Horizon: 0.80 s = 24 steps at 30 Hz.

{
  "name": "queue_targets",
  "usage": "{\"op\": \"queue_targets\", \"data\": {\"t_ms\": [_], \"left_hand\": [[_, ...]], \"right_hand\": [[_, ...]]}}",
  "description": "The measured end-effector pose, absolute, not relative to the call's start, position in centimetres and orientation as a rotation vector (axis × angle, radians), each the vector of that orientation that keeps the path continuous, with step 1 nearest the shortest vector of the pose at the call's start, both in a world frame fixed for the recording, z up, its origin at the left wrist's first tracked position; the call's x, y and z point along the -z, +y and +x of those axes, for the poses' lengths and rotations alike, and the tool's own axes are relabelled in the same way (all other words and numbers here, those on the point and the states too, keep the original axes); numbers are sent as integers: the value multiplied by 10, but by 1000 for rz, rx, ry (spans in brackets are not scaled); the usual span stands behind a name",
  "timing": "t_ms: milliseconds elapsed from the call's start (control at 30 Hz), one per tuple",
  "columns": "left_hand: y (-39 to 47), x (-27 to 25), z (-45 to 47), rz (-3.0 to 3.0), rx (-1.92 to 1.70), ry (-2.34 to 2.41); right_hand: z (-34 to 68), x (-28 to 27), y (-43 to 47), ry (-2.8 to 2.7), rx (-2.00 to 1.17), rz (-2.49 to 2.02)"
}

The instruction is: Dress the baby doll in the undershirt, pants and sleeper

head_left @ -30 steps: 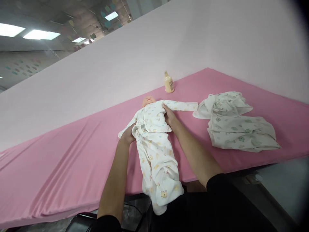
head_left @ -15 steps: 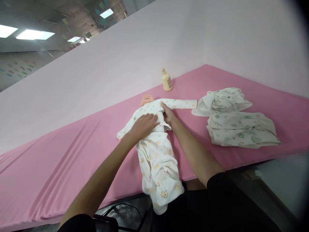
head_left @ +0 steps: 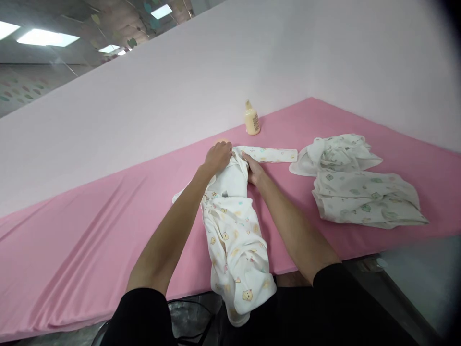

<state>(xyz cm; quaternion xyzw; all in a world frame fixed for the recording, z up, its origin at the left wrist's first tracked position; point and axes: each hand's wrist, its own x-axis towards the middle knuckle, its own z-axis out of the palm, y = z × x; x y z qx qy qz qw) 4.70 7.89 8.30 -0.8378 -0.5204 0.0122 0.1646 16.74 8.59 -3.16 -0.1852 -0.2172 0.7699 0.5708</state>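
A baby doll (head_left: 220, 141) lies on its back, its head mostly hidden behind my left hand. It wears a white printed baby shirt (head_left: 272, 154), one sleeve stretched out to the right, and white printed baby pants (head_left: 237, 240) whose legs hang past the front edge. My left hand (head_left: 219, 157) is closed on the shirt's front near the neck, lifting the cloth off the plain white chest. At the doll's right-hand side, my right hand (head_left: 254, 169) is closed on the shirt, thumb uppermost; its other fingers are partly hidden.
A pump bottle (head_left: 252, 121) of pale yellow liquid stands against the wall (head_left: 201, 81). Two crumpled printed white cloths (head_left: 342, 154) (head_left: 367, 199) lie on the right. The pink-covered table (head_left: 108, 230) ends close to my lap.
My left hand has gone from the doll's belly up to its neck, drawing the shirt's front with it and baring the white chest. My right hand has stayed at the side.
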Motion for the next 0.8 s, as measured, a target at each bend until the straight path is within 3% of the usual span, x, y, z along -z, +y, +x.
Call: {"op": "queue_targets", "data": {"t_ms": [167, 333, 800], "left_hand": [[15, -100, 59, -2555, 179, -1294], [-44, -113, 68, -3049, -451, -1263], [-77, -111, 99, -2666, -921, -1133]], "right_hand": [[170, 36, 86, -565, -1905, -324], [176, 36, 75, -611, -1943, -277], [173, 32, 72, -500, -1939, -410]]}}
